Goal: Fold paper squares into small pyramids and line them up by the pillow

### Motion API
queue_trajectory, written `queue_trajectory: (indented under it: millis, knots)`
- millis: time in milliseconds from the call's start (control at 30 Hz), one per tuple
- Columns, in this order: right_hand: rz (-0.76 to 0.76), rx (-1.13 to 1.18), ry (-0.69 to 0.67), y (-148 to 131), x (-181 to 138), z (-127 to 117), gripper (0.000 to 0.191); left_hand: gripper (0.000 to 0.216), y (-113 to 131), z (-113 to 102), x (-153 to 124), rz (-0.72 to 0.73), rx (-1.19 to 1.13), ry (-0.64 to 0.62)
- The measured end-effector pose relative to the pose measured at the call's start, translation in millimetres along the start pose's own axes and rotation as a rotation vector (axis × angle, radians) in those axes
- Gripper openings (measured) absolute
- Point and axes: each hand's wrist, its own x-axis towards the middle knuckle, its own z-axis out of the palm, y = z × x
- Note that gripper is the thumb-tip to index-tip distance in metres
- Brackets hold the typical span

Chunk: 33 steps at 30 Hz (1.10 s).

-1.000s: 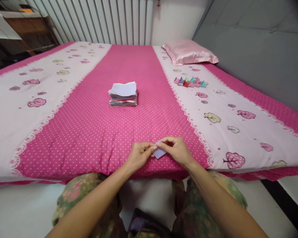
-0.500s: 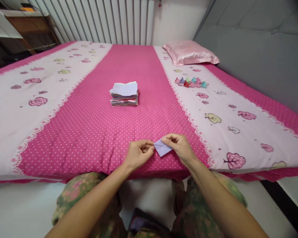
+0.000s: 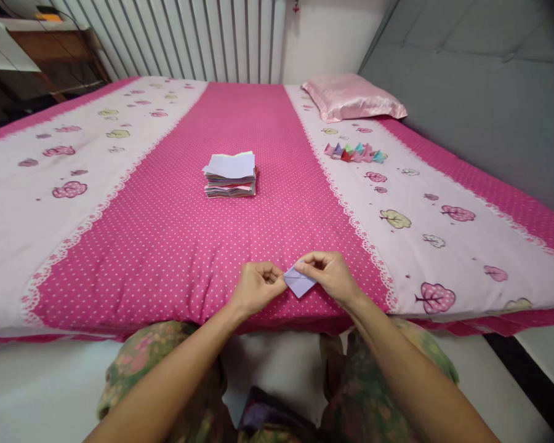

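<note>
A small folded piece of lilac origami paper (image 3: 300, 284) is held just above the near edge of the bed, with a crease line across it. My right hand (image 3: 329, 274) pinches its upper right side between thumb and fingers. At its left corner the thumb and fingertips of my left hand (image 3: 260, 285) are closed on the paper. Farther back on the bed lies a stack of square paper sheets (image 3: 231, 175) in mixed colours, a pale lilac one on top. Several small folded paper pieces (image 3: 354, 152) in pink, red, blue and green sit in a cluster at the right.
The pink and white bedspread (image 3: 166, 246) covers the bed in front of me. A pink satin pillow (image 3: 353, 98) lies at the far right against a grey padded panel (image 3: 480, 111). Behind the bed stands a white radiator (image 3: 203, 40); a desk (image 3: 50, 49) is at far left.
The lilac paper has turned slightly, so its lower corner points more toward me. My left hand's fingertips have closed on its left corner, and my right thumb has shifted left along it.
</note>
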Motion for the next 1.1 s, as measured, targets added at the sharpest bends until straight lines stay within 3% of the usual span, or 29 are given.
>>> queue_trajectory:
  millis: [333, 633, 800, 1100]
  knots:
    - [-0.026, -0.070, -0.043, -4, 0, 3, 0.021, 0.013, -7, 4, 2, -0.039, -0.038, -0.113]
    - [-0.268, -0.252, -0.001, -7, -5, 19, 0.014, 0.021, -14, 5, 2, 0.030, 0.018, -0.086]
    - [-0.193, -0.150, -0.037, -3, -4, 19, 0.015, 0.019, -10, 4, 1, 0.007, 0.051, -0.104]
    - [-0.065, 0.027, -0.081, -5, -1, 8, 0.019, 0.018, -2, -1, 0, 0.002, -0.094, -0.302]
